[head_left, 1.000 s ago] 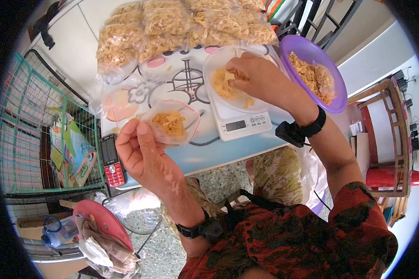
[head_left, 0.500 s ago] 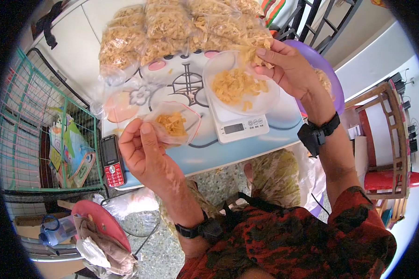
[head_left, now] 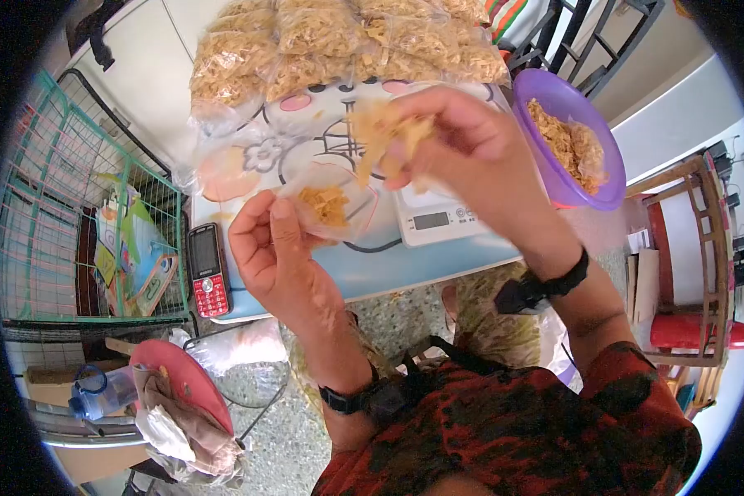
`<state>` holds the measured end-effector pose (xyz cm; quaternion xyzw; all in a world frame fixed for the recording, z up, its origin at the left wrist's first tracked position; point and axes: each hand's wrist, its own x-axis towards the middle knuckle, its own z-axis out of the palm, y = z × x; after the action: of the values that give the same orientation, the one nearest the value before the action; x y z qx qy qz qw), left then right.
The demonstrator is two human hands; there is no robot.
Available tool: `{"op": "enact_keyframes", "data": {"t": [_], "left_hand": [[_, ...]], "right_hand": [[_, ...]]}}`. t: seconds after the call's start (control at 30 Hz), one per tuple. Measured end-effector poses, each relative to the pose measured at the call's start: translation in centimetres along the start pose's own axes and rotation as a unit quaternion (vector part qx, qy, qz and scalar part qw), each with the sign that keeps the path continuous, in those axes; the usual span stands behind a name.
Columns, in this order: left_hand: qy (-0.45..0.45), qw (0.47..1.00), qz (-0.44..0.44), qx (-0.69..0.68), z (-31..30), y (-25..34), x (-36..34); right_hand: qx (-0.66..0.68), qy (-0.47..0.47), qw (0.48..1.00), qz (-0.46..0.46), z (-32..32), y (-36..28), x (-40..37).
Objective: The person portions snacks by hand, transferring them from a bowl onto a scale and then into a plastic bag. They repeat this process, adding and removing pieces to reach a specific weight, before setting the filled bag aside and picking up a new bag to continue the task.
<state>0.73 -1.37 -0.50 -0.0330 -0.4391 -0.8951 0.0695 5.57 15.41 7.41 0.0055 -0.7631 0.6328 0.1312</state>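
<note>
My left hand (head_left: 283, 256) pinches the edge of a small clear plastic bag (head_left: 360, 217), which has some yellowish dried strips (head_left: 324, 205) inside. My right hand (head_left: 471, 149), slightly blurred, is closed on a bunch of the same strips (head_left: 384, 136), held above and to the right of the bag's mouth. Under my right hand lies a white digital scale (head_left: 430, 221); its display and buttons show, while the hand hides most of its top and whatever rests there.
Filled clear bags (head_left: 314, 37) are stacked at the table's back. A purple basin (head_left: 608, 192) with more strips stands at the right. A red phone (head_left: 208, 273) lies at the table's left edge, beside a green wire cage (head_left: 99, 317). Below is a red stool (head_left: 192, 376).
My right hand has moved left with its strips, from beyond the scale's bowl towards the bag. The purple basin shows more fully. My left hand still holds the bag.
</note>
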Motion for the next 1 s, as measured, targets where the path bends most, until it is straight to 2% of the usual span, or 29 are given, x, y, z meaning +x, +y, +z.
{"op": "enact_keyframes", "data": {"t": [0.03,0.1,0.2,0.3,0.4,0.5,0.6,0.7,0.8,1.0], "left_hand": [[0.005,1.000,0.000,-0.002,0.1,0.1,-0.1],[0.007,1.000,0.003,0.016,-0.1,0.2,-0.1],[0.008,0.999,0.012,0.031,-0.5,0.4,0.1],[0.012,0.998,0.026,0.054,-0.6,0.3,0.2],[0.008,0.999,0.023,0.047,-0.5,0.2,0.2],[0.008,0.999,0.016,0.041,-0.8,0.5,0.3],[0.012,0.999,0.015,0.030,-1.5,0.4,0.5],[0.024,0.999,0.008,0.032,-1.1,0.6,0.5],[0.020,0.999,0.003,0.033,-1.1,0.5,0.5],[0.012,1.000,0.001,0.023,-0.8,0.7,0.4]], "right_hand": [[-0.078,-0.004,0.994,-0.082,1.1,0.5,0.3],[-0.231,-0.010,0.942,-0.243,3.0,2.0,0.7],[-0.274,-0.070,0.930,-0.235,4.6,3.1,0.6],[-0.342,-0.123,0.918,-0.159,5.2,3.2,0.9],[-0.365,-0.143,0.911,-0.131,5.8,2.1,1.3],[-0.374,-0.136,0.901,-0.171,6.1,2.1,1.9],[-0.345,-0.134,0.929,0.024,6.1,-0.1,1.7],[-0.335,-0.089,0.938,-0.012,5.9,0.6,1.3],[-0.333,-0.115,0.936,0.002,6.1,0.1,1.2],[-0.368,-0.140,0.911,-0.121,5.8,1.6,1.5]]}}
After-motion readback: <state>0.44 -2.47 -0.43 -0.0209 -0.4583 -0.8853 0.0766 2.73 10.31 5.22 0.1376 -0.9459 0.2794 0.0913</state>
